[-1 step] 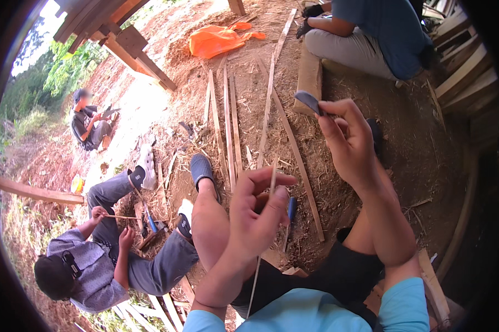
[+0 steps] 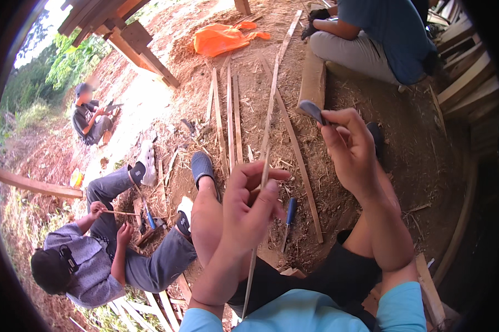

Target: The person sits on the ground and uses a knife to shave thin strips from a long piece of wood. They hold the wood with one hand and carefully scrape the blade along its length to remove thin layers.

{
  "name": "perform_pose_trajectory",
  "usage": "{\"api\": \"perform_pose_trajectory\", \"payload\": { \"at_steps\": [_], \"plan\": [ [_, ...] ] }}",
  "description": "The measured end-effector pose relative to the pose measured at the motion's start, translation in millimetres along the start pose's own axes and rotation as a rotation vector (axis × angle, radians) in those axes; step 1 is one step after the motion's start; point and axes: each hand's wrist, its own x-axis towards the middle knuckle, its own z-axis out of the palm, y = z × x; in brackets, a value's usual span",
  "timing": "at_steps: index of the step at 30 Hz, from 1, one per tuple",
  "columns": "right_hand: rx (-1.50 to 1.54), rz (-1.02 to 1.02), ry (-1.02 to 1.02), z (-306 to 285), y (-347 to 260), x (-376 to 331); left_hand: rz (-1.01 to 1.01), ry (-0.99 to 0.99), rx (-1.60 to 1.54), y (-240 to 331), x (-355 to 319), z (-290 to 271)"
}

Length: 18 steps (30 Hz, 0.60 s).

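Observation:
Between the thumb and fingers of my left hand is a thin, pale wooden strip. It slants up from my lap and passes through the grip. My right hand, raised higher and to the right, pinches a small dark grey, curved piece that looks like folded sandpaper. This piece is apart from the strip. On the dirt between my legs lies a blue-handled tool with a narrow blade, just right of my left hand.
Long wooden slats lie ahead on the ground, near an orange plastic bag. A squared timber block stands by a seated person. Another person sits close on my left holding a thin stick; a third sits farther off.
My left hand has shifted slightly left with the strip, uncovering more of the blue-handled tool. My right hand has dropped slightly with the dark piece still pinched.

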Motion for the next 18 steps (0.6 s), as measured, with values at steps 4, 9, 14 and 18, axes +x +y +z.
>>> {"api": "perform_pose_trajectory", "payload": {
  "at_steps": [4,9,14,18],
  "plan": [
    [-0.133,-0.201,-0.196,11,-3,-16,-0.092,-0.009,-0.106,13,-2,-25],
    [-0.113,-0.263,-0.308,24,-16,-21,-0.176,0.070,-0.254,29,-7,-31],
    [-0.104,-0.272,-0.322,33,-15,-20,-0.132,0.021,-0.354,16,-5,-39],
    [-0.086,-0.316,-0.329,34,-11,-18,-0.145,0.019,-0.365,14,-6,-40]
  ]
}}
